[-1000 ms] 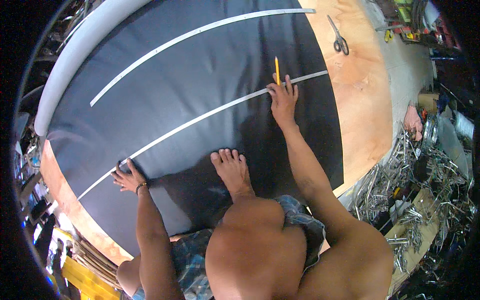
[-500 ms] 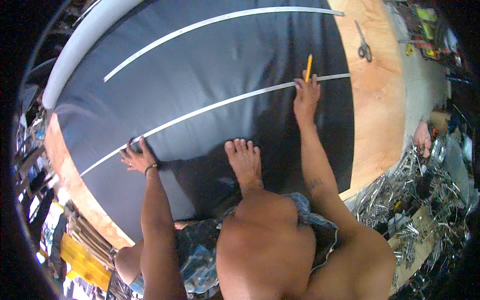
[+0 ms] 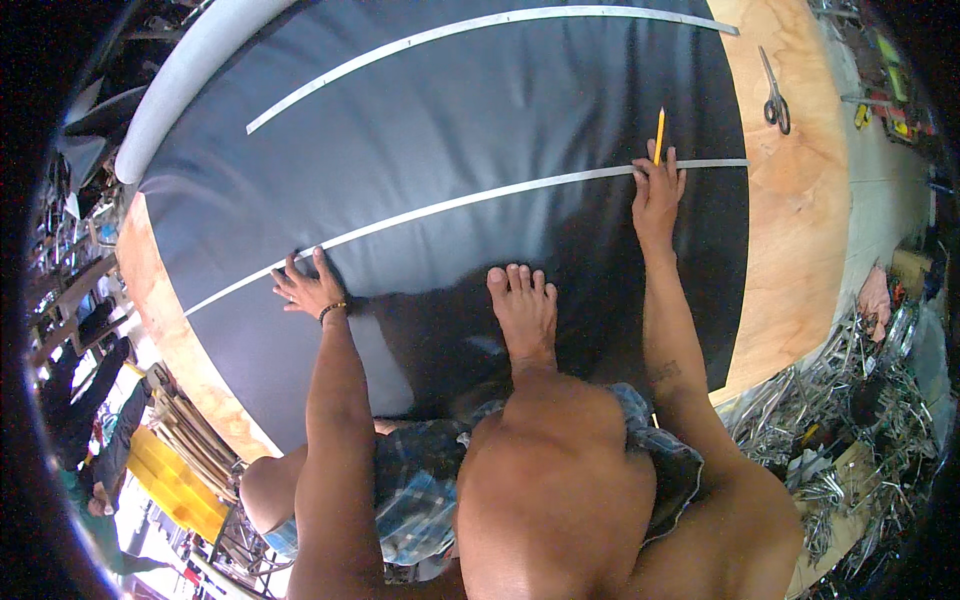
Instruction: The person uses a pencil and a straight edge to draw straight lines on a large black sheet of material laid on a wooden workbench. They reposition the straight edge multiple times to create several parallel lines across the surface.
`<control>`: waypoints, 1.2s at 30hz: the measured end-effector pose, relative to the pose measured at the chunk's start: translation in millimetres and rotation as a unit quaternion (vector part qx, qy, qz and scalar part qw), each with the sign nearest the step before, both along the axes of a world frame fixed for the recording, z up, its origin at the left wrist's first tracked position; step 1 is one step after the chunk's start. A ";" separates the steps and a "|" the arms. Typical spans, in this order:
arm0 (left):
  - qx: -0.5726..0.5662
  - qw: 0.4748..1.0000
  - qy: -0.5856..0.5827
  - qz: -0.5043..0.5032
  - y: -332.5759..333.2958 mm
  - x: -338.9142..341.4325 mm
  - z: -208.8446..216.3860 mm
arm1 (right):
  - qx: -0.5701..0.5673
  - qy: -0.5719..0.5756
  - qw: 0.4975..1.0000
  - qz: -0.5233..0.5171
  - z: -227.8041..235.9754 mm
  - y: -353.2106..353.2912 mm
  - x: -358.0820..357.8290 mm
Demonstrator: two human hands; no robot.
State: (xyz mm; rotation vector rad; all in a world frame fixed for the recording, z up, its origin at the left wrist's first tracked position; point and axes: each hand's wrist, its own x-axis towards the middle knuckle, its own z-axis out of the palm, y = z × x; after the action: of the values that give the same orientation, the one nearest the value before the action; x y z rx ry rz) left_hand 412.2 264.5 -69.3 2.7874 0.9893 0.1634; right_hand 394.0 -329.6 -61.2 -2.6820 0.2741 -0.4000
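A wide black sheet of leather-like material (image 3: 440, 130) covers a wooden board, and a long thin metal ruler (image 3: 470, 198) lies slantwise across it. My left hand (image 3: 312, 290), a beaded bracelet at its wrist, rests with spread fingers; the fingertips press on the ruler's left part. Near the ruler's right end, my right hand (image 3: 657, 200) holds a yellow pencil (image 3: 660, 135) between its fingers, point away from me, while its fingertips touch the ruler. My bare foot (image 3: 522, 310) stands on the sheet between both hands.
A second long ruler (image 3: 480, 17) lies farther up the sheet. Scissors (image 3: 775, 105) rest on the bare wood (image 3: 795, 220) at right. A pale roll (image 3: 180, 85) borders the far left. Metal scraps (image 3: 800, 420) heap at lower right; a yellow object (image 3: 178, 480) is at lower left.
The whole view has shifted, so the sheet and hands appear farther right. Both hands stay at the ruler, and the pencil is still in my right hand. A person shows at the lower left edge.
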 end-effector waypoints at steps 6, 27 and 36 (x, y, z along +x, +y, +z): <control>0.003 1.000 0.013 -0.007 2.1 -1.3 -0.6 | -0.023 0.016 1.000 -0.013 -0.2 2.5 -0.1; 0.014 0.999 0.033 0.010 3.6 1.4 -2.7 | -0.026 -0.005 0.999 -0.019 -0.5 6.0 2.2; 0.014 0.999 0.028 0.010 -2.3 3.8 4.3 | -0.062 0.021 0.997 -0.028 -0.7 6.2 2.9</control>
State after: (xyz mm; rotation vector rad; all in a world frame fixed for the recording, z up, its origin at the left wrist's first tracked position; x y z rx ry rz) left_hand 416.0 262.2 -65.0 2.8238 1.0358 0.1028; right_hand 396.9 -323.4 -62.0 -2.8124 0.3487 -0.3891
